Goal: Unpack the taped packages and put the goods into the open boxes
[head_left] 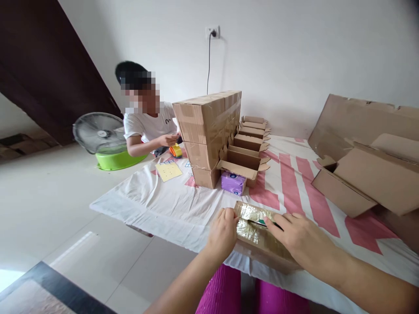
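Note:
In front of me lies a cardboard box [268,253] with shiny clear tape across its top. My left hand [224,231] is closed on the box's left end, fingers curled at the edge. My right hand [299,235] grips a thin dark utility knife [258,223] with a green part. The knife lies low over the taped top, its tip pointing left along the middle seam; how deep it sits I cannot tell. Just beyond the box is a purple plastic-wrapped pack [233,183], under the flap of an open carton [244,160].
Taped boxes [206,135] stand stacked beyond my left hand, beside a row of open cartons. More open cartons [347,179] lie at right. Across the table a person [147,126] sits near an orange tape roll [176,150] and a yellow sheet [168,171]. A fan [101,131] stands left.

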`<action>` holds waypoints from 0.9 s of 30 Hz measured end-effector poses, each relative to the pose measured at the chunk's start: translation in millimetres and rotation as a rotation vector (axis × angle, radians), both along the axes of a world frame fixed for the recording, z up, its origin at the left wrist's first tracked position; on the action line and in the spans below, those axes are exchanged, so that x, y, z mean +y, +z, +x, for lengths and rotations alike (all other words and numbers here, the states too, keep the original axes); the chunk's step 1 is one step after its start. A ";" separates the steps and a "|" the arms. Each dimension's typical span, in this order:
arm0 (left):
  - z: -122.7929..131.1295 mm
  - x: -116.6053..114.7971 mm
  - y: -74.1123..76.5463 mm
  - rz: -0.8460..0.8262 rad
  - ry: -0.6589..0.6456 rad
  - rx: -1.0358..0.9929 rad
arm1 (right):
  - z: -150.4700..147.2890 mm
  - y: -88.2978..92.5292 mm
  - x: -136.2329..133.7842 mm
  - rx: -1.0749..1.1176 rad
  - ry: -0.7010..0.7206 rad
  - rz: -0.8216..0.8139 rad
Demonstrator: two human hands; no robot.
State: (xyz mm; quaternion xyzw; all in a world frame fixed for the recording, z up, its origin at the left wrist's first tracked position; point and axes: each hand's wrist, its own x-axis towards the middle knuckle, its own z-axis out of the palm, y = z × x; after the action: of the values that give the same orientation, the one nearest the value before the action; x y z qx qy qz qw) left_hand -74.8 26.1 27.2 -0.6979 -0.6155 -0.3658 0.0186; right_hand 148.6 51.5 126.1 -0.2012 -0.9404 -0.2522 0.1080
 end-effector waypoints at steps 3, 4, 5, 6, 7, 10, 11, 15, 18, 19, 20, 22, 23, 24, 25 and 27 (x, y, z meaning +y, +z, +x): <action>-0.7 1.0 0.4 -0.008 -0.006 -0.009 | 16.1 1.8 -2.6 0.011 0.001 -0.014; -1.0 1.3 0.2 -0.009 -0.008 -0.015 | 24.8 2.2 -3.6 0.016 -0.006 -0.020; -1.4 1.5 -0.1 -0.008 -0.011 -0.021 | 35.2 2.3 -4.5 0.021 -0.021 -0.025; -1.7 1.7 -0.5 -0.006 -0.012 -0.026 | 46.5 2.3 -5.5 0.026 -0.044 -0.034; -1.9 1.8 -0.9 -0.003 -0.014 -0.030 | 58.1 2.1 -6.4 0.029 -0.072 -0.044; -1.9 1.5 -2.0 0.013 -0.026 -0.038 | 85.1 0.4 -9.3 0.052 -0.157 -0.056; -1.6 1.2 -2.1 0.025 -0.029 -0.046 | 88.7 -0.5 -10.1 0.071 -0.171 -0.056; 0.4 -0.5 -1.7 0.102 -0.048 -0.115 | 69.6 -4.6 -8.1 0.183 -0.172 -0.104; 1.5 -1.4 -2.3 0.168 -0.071 -0.159 | 35.5 -7.7 1.3 0.203 -0.159 -0.155; 1.7 -1.7 -2.8 0.185 -0.075 -0.168 | 24.6 -8.9 5.1 0.198 -0.158 -0.160; 1.7 -2.0 -3.4 0.195 -0.078 -0.175 | 15.0 -10.1 8.6 0.194 -0.154 -0.165; 1.4 -2.6 -4.6 0.196 -0.076 -0.179 | 1.4 -12.8 14.1 0.183 -0.130 -0.173; 1.2 -2.9 -5.1 0.193 -0.072 -0.177 | -2.5 -14.0 15.8 0.178 -0.113 -0.175; 1.1 -3.0 -5.4 0.188 -0.068 -0.174 | -4.6 -15.1 16.8 0.177 -0.093 -0.173; 1.1 -3.1 -5.7 0.186 -0.065 -0.170 | -5.2 -15.9 17.1 0.173 -0.077 -0.167; 1.5 -2.9 -6.0 0.188 -0.064 -0.164 | -4.0 -16.7 16.7 0.163 -0.056 -0.154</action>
State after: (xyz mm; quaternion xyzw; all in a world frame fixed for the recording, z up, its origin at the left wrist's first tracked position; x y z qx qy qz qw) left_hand -73.3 23.2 21.2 -0.6800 -0.5554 -0.4782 0.0220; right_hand 144.6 68.2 109.4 -0.2548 -0.9391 -0.1647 0.1612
